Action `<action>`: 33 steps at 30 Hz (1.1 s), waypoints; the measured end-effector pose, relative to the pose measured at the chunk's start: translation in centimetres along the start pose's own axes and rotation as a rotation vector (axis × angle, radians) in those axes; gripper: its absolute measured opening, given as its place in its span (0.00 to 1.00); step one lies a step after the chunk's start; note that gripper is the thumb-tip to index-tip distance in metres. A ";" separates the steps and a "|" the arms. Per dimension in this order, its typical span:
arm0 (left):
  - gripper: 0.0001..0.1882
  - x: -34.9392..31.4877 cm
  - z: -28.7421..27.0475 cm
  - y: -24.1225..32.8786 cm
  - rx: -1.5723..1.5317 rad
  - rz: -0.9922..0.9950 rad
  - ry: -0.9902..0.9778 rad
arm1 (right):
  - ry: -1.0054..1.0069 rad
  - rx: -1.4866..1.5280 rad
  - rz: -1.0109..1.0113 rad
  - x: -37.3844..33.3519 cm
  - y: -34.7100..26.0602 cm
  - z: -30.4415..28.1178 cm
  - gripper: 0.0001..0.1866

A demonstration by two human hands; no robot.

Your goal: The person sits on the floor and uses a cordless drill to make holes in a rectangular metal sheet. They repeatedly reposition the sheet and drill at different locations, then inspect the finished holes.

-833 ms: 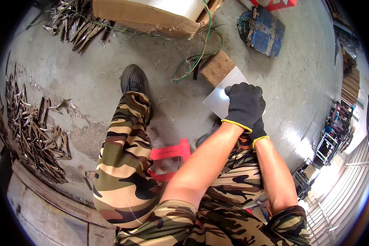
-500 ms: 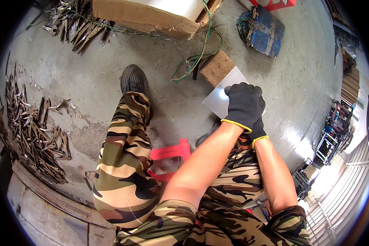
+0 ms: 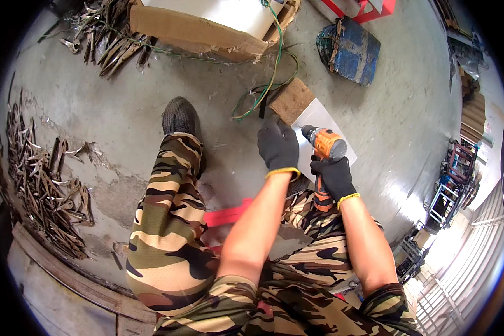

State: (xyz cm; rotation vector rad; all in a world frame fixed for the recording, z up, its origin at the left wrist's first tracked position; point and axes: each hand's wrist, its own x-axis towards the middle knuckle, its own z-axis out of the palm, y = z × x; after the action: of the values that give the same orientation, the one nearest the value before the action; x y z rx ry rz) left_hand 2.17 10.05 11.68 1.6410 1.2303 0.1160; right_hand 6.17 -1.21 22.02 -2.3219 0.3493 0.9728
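My right hand (image 3: 337, 177), in a black glove with a yellow cuff, is wrapped round the grip of an orange and black cordless drill (image 3: 327, 143). The drill's dark chuck points at the far left part of a thin, pale metal sheet (image 3: 330, 124). Whether a bit touches the sheet is too small to tell. My gloved left hand (image 3: 279, 147) is closed at the sheet's left edge, its fingertips partly hidden. Beneath the sheet's far corner sits a wooden block (image 3: 293, 101) on the floor.
A cardboard box (image 3: 190, 32) of pale sheets stands at the far side, green-yellow wire (image 3: 275, 73) trailing from it. A blue taped bundle (image 3: 357, 51) lies far right. Worn metal tools (image 3: 47, 179) are heaped at left. A red stool (image 3: 227, 214) is between my legs.
My left hand has moved left, off the middle of the sheet to its left edge. The drill, hidden before, now shows in my right hand over the sheet.
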 end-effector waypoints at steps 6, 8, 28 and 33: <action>0.24 0.3 0.0 -0.5 0.311 -0.147 -0.527 | 0.013 -0.209 -0.114 -0.2 0.7 -0.4 0.16; 0.22 -0.8 0.6 -2.3 0.234 -0.119 -0.476 | -0.009 -0.184 -0.087 -0.3 1.4 -0.7 0.16; 0.21 -3.0 0.6 -4.9 0.289 -0.367 -0.511 | -0.004 -0.422 -0.180 -2.1 2.5 0.9 0.17; 0.23 -3.0 0.0 -4.3 0.271 -0.377 -0.519 | -0.018 -0.420 -0.114 -2.3 1.4 0.7 0.16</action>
State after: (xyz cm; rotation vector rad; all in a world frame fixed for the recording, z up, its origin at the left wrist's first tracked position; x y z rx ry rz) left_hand -2.02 7.52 9.81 1.4984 1.1510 -0.6955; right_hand 3.50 -1.87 22.69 -2.6686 0.0001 1.0922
